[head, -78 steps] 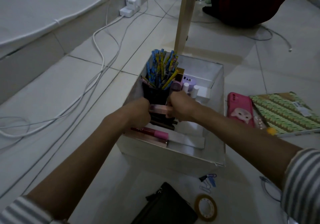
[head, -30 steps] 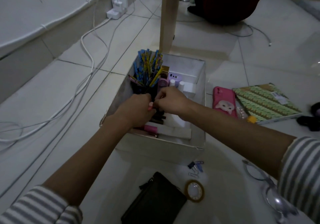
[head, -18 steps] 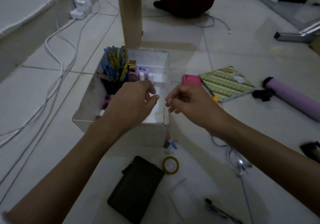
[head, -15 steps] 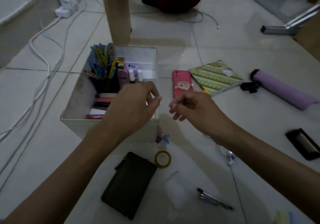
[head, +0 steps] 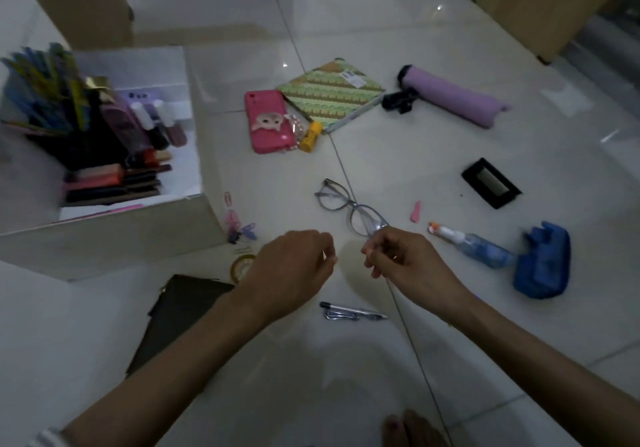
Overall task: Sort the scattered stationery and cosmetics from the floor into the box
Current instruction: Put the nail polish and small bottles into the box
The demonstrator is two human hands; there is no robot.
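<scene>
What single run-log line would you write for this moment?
left hand: loosely curled, empty | right hand: at glasses, grip unclear | box: partly filled | floor: pen, bottle, notebook unsorted

floor (head: 415, 48): glossy tile | pouch (head: 450, 100): matt cloth | glasses (head: 350, 204): clear plastic frame | pen (head: 353, 313): shiny metal clip

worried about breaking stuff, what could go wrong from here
The glasses lie right by the right hand; a hasty grab may bend or scratch them. The paper clips beside the box are small and, in this dim light, easily missed.
</scene>
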